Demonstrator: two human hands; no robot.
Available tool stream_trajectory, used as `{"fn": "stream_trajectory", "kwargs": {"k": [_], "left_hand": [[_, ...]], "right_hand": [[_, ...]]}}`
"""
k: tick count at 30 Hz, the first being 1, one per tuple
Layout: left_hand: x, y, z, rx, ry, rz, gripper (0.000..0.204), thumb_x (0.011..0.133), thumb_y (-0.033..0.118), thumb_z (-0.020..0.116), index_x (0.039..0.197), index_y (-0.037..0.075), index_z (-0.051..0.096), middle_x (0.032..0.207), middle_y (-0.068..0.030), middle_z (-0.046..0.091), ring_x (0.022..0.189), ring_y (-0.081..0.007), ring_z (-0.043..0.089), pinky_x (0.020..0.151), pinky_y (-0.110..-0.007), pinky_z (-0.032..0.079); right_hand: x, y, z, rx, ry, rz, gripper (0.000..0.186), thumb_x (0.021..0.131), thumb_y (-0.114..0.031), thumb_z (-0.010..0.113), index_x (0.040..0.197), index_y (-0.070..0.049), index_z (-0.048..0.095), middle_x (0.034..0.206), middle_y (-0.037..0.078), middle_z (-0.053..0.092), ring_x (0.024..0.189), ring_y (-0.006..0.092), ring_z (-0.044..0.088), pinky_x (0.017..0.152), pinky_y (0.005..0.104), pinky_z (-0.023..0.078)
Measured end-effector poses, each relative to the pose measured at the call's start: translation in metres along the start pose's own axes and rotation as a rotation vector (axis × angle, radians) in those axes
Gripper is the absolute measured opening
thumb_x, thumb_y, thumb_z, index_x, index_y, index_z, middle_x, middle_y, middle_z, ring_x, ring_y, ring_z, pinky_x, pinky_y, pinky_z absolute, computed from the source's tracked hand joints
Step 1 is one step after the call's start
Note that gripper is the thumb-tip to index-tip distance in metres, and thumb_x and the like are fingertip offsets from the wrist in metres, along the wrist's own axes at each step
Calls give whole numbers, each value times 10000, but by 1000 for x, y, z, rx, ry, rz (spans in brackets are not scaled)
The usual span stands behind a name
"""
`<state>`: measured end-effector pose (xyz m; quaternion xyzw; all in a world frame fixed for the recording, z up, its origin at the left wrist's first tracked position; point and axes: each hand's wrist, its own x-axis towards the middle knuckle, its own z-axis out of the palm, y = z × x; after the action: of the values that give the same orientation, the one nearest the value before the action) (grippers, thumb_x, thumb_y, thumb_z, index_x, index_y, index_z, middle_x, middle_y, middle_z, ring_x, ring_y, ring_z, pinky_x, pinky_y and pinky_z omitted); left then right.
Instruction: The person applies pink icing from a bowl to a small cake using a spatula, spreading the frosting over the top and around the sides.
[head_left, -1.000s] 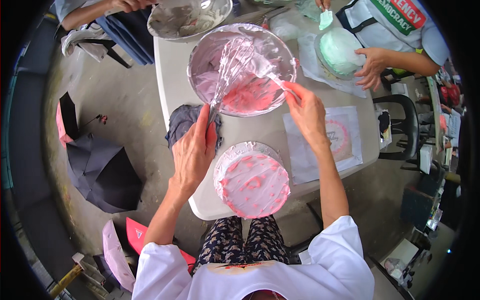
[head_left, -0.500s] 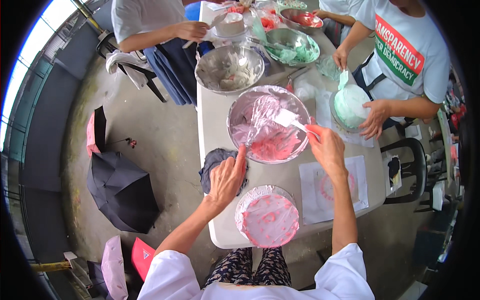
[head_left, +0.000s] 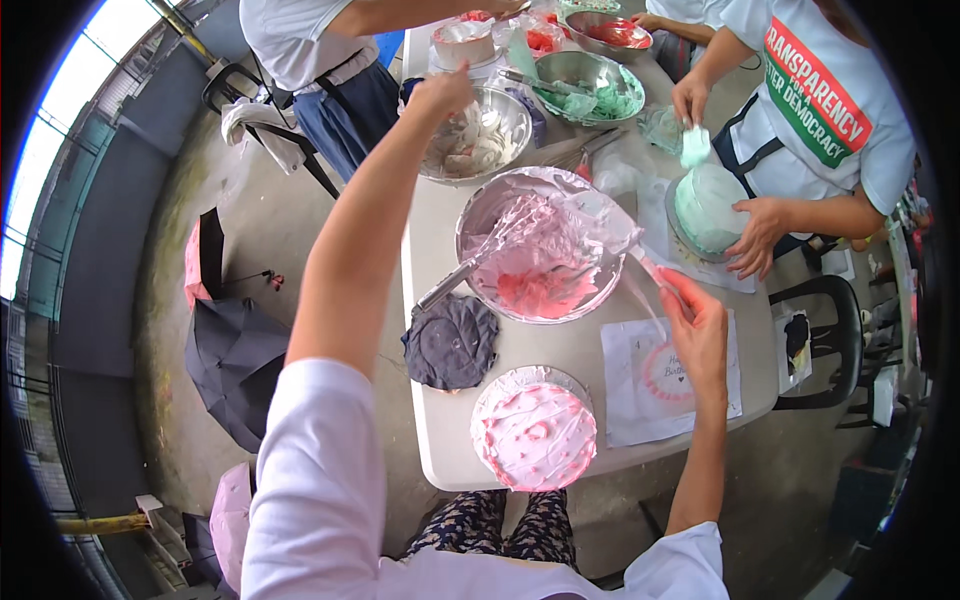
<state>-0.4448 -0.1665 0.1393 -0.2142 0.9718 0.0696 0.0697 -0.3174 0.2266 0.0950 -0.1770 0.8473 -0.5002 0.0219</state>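
My right hand (head_left: 695,325) grips a spatula (head_left: 622,238) smeared with pale pink cream, its blade over the right rim of the steel mixing bowl (head_left: 463,240). Pink and pale cream (head_left: 540,285) lies in that bowl, and a whisk (head_left: 445,286) rests across its left rim. My left hand (head_left: 443,92) reaches far forward to the bowl of white cream (head_left: 525,130); its fingers are mostly hidden. Directly in front of me stands a round cake (head_left: 535,430) with pale icing and pink decorations.
A crumpled dark cloth (head_left: 450,342) lies left of the cake. To its right is a printed sheet (head_left: 625,390). Across the table (head_left: 435,440), a person spreads green icing on another cake (head_left: 708,210). A black chair (head_left: 850,340) stands right, umbrellas (head_left: 235,365) left.
My left hand has left the pink bowl's rim and stretched forward to the white-cream bowl. My right hand has drawn the spatula back to the right. The whisk handle now shows.
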Motion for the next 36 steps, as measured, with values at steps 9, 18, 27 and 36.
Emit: {"fn": "stream_trajectory", "kwargs": {"k": [9, 18, 27, 36], "left_hand": [[82, -23, -29, 179, 57, 129, 304, 860, 255, 560, 1064, 38, 613, 817, -99, 654, 726, -168, 618, 697, -317, 485], [-270, 5, 27, -564, 469, 664, 319, 948, 238, 454, 1052, -38, 575, 889, -121, 630, 743, -121, 560, 669, -245, 441], [-306, -38, 206, -1115, -199, 67, 336, 946, 233, 449, 1199, 16, 489, 1041, -101, 636, 855, -124, 572, 711, -228, 410], [-261, -11, 211, -792, -467, 195, 369, 962, 288, 389, 1181, 14, 501, 1003, -79, 660, 840, -99, 552, 700, -217, 400]], "right_hand": [[-50, 5, -21, 108, 121, 178, 218, 871, -135, 601, 1037, 2, 629, 747, 11, 598, 661, 45, 480, 613, 214, 425], [-210, 53, 14, 558, 237, 456, 178, 920, -153, 528, 1011, -1, 540, 849, 30, 606, 668, 17, 463, 599, 162, 383], [-264, 65, 71, 784, 372, 673, 154, 936, -177, 498, 982, -31, 492, 1047, 110, 630, 563, -23, 325, 485, 129, 268], [-304, 67, 101, 666, 394, 692, 150, 956, -211, 444, 971, -66, 409, 1062, 116, 637, 475, -22, 281, 421, 131, 242]]}}
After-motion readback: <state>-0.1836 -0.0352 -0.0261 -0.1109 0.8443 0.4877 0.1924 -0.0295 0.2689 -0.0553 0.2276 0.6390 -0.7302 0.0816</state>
